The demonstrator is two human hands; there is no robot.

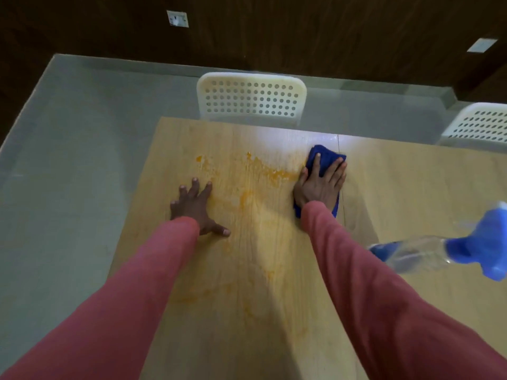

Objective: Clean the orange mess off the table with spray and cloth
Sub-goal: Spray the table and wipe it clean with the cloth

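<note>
Bracing left hand (196, 208), fingers (194, 185) splayed, on worktop (411, 187), you press cloth (325, 153) under flat right hand (319, 185) beside orange mess (263, 171).

Worktop (397, 187): pale wood-grain laminate, glossy w/ glare at far edge. Cloth (323, 157): blue, fuzzy. Spray bottle (419, 253): clear plastic.

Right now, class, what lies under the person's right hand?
A blue cloth, pressed onto the table by the flat right hand, beside the orange mess. The cloth covers the wood beneath it, so whether mess lies there cannot be seen.
</note>
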